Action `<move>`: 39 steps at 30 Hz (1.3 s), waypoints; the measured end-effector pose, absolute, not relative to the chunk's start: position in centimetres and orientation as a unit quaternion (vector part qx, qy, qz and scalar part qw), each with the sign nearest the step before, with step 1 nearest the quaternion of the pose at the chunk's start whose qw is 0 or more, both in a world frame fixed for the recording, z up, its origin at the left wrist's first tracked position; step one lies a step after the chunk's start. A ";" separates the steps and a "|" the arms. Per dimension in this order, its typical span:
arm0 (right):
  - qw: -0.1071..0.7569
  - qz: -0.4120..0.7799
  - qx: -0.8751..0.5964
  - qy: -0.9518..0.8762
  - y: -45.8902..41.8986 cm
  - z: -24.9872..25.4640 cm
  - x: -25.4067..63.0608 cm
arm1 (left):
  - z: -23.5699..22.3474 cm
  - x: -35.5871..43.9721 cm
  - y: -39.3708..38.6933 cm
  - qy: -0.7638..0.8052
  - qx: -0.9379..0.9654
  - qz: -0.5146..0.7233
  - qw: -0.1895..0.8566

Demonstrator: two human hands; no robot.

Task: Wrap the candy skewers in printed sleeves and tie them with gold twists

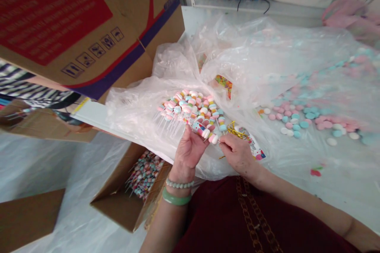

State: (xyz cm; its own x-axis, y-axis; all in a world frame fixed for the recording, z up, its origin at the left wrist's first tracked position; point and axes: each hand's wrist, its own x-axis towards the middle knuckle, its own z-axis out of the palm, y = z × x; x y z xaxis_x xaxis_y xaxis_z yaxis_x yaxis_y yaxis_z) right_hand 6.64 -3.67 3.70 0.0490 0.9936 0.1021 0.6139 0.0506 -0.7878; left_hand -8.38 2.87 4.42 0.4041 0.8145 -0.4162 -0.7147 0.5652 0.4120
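Observation:
My left hand (191,148) is closed around a marshmallow candy skewer (212,138) in a clear printed wrapper, holding it slanted above the table. At the skewer's lower right end, my right hand (237,154) is pinched; what lies between its fingertips is too small to make out. A pile of candy skewers (190,104) with pink, white, blue and yellow pieces lies just behind my left hand, white sticks toward the left. Gold twist ties (236,129) rest behind my right hand, beside printed wrappers (257,150) partly covered by it.
Clear plastic sheeting (249,55) spreads over the table. Loose pink, blue and white candies (303,120) lie at right. A large carton (118,19) stands at the left. Below the table edge, an open box (118,201) holds many skewers. Another person's striped sleeve (18,83) shows behind the carton.

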 end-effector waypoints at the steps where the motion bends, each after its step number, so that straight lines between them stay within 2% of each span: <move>1: 0.360 0.314 -0.635 -0.607 -3.6 3.8 6.5 | 4.5 -8.5 3.1 0.300 0.074 0.465 0.830; 5: 0.351 0.591 -0.589 -0.424 -3.7 4.2 6.2 | 4.7 -8.4 3.2 0.343 0.062 0.481 0.805; 7: 0.343 0.660 -0.570 -0.349 -3.8 4.3 6.0 | 4.6 -8.0 2.8 0.349 0.089 0.497 0.789; 9: 0.355 0.646 -0.583 -0.341 -3.8 4.5 5.7 | 4.5 -7.4 2.3 0.353 0.130 0.518 0.769; 14: 0.402 0.515 -0.608 -0.451 -3.0 5.3 4.6 | 4.6 -6.3 1.6 0.361 0.134 0.521 0.762; 17: 0.428 0.596 -0.568 -0.373 -2.4 5.2 4.6 | 4.9 -6.9 2.0 0.349 0.116 0.483 0.795; 21: 0.411 0.715 -0.494 -0.276 -2.2 5.0 5.4 | 5.5 -8.8 3.3 0.299 0.094 0.452 0.835; 29: 0.350 0.796 -0.459 -0.185 -2.0 5.1 5.8 | 4.9 -8.3 3.8 0.299 0.118 0.505 0.801; 35: 0.393 0.732 -0.498 -0.249 -2.2 4.4 5.0 | 4.2 -7.2 2.6 0.311 0.100 0.459 0.827; 39: 0.380 0.585 -0.599 -0.394 -2.4 3.6 5.1 | 4.3 -7.4 2.9 0.333 0.059 0.461 0.821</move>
